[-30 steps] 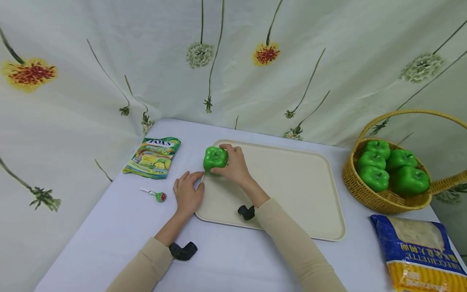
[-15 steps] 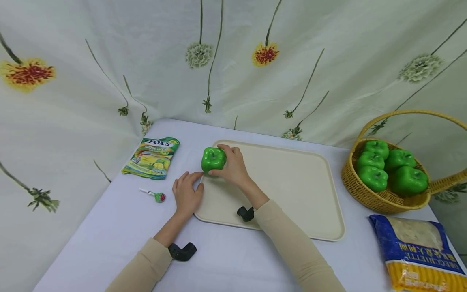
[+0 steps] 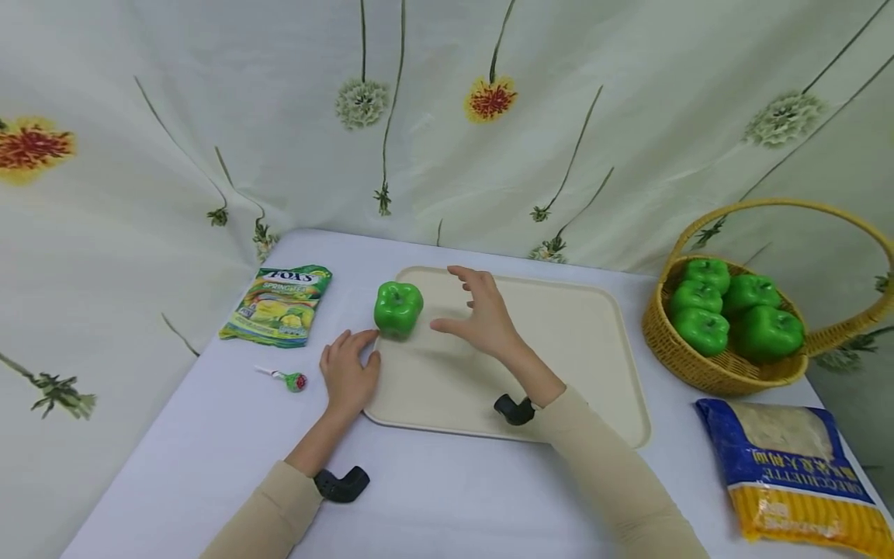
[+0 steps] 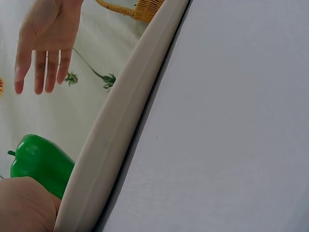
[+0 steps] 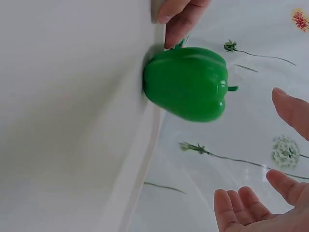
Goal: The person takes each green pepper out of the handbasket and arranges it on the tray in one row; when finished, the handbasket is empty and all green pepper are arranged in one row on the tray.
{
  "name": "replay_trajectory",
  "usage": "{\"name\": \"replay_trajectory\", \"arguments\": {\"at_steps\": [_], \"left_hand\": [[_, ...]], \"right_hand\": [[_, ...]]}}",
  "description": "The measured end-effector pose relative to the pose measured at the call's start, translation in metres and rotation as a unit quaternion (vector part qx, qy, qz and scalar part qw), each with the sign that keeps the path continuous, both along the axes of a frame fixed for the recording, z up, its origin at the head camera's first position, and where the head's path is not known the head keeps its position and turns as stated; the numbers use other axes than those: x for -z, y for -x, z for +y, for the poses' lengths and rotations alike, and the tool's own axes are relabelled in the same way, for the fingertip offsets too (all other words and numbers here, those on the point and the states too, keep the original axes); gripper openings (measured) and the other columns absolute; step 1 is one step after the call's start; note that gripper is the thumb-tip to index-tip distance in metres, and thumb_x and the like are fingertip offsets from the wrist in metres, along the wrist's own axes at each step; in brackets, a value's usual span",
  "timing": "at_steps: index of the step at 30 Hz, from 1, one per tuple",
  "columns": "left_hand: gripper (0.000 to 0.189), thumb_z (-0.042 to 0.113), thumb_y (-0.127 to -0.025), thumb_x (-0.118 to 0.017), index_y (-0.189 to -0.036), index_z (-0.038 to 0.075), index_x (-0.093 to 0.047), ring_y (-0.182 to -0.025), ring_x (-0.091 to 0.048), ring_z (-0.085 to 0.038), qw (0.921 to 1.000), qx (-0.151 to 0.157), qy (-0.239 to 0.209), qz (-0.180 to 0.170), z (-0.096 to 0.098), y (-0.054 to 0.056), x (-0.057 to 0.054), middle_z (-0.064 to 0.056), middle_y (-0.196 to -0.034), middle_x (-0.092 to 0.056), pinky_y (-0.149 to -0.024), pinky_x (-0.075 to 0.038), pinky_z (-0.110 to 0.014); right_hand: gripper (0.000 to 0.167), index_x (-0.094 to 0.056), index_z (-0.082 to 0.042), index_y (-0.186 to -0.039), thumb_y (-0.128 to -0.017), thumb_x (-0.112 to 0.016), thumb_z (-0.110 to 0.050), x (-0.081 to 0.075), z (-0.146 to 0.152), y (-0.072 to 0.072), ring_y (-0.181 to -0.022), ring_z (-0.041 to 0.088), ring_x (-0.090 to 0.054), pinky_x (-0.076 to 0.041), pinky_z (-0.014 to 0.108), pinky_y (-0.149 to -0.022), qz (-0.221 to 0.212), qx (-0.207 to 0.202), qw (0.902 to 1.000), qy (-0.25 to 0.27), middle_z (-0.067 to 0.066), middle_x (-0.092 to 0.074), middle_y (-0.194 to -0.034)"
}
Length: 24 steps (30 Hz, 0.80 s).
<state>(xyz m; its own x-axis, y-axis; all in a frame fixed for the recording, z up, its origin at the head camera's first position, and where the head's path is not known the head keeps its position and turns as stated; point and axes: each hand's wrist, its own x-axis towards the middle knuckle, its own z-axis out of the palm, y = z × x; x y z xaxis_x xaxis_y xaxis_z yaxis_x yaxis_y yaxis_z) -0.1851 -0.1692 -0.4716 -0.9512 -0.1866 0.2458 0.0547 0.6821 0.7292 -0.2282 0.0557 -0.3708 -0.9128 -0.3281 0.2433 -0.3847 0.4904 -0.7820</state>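
Observation:
A green bell pepper (image 3: pixel 398 308) stands upright, stem up, at the left end of the beige tray (image 3: pixel 559 357). My right hand (image 3: pixel 482 314) is just right of it, thumb and fingers spread apart and holding nothing; the right wrist view shows a gap between this hand (image 5: pixel 270 208) and the pepper (image 5: pixel 186 84). At the tray's left edge rests my left hand (image 3: pixel 349 373), its index fingertip and thumb at the rim just below the pepper. In the left wrist view only part of the left hand (image 4: pixel 26 205) shows, in front of the pepper (image 4: pixel 41 162).
A lollipop (image 3: pixel 286 379) and a green-yellow candy bag (image 3: pixel 279 307) lie left of the tray. To the right stands a wicker basket (image 3: pixel 660 341) with a tall handle and several green peppers. A blue-yellow pasta bag (image 3: pixel 796 473) lies in front of it.
My right hand has let go of the bell pepper and drawn back to the right with its fingers spread. The pepper stays at the tray's left end. My left hand remains at the rim.

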Motion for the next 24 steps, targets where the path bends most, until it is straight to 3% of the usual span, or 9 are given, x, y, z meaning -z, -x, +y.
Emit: {"name": "replay_trajectory", "arguments": {"at_steps": [9,16,20,24], "left_hand": [[0.036,0.008,-0.091,-0.056,-0.125,0.001,-0.061,-0.14,-0.034,-0.041,1.0,0.005,0.0,0.001,-0.003,-0.002,-0.001,-0.02,-0.133,-0.06,-0.117,-0.003,-0.06],[0.036,0.008,-0.09,-0.056,-0.125,0.001,-0.062,-0.139,-0.035,-0.041,1.0,0.003,-0.001,0.007,-0.004,-0.002,-0.001,-0.02,-0.132,-0.06,-0.117,-0.004,-0.06],[0.036,0.008,-0.091,-0.055,-0.125,0.001,-0.061,-0.14,-0.034,-0.041,1.0,0.005,-0.001,0.003,-0.003,-0.001,0.0,-0.02,-0.133,-0.06,-0.117,-0.003,-0.06],[0.036,0.008,-0.091,-0.055,-0.126,0.0,-0.061,-0.14,-0.033,-0.041,0.9999,0.009,-0.005,0.0,-0.002,0.0,-0.001,-0.02,-0.134,-0.059,-0.117,-0.002,-0.06]], "right_hand": [[0.082,-0.037,-0.005,-0.147,-0.079,-0.081,-0.012,-0.022,0.097,-0.017,-0.128,0.039,-0.042,-0.043,0.052,-0.104,0.009,0.041,0.9991,0.0,0.021,-0.041,-0.14],[0.077,-0.036,-0.003,-0.147,-0.084,-0.077,-0.016,-0.035,0.179,-0.032,-0.128,0.038,-0.042,-0.041,0.055,-0.104,0.015,0.146,0.9889,-0.024,0.021,-0.038,-0.146],[0.078,-0.034,-0.007,-0.15,-0.086,-0.075,-0.025,-0.041,0.223,-0.042,-0.126,0.036,-0.042,-0.044,0.038,-0.098,0.014,0.219,0.9746,-0.044,0.021,-0.038,-0.147],[0.079,-0.029,-0.015,-0.153,-0.088,-0.072,-0.031,-0.041,0.263,-0.048,-0.127,0.033,-0.037,-0.04,0.022,-0.09,0.002,0.272,0.9615,-0.038,0.021,-0.031,-0.15]]}}
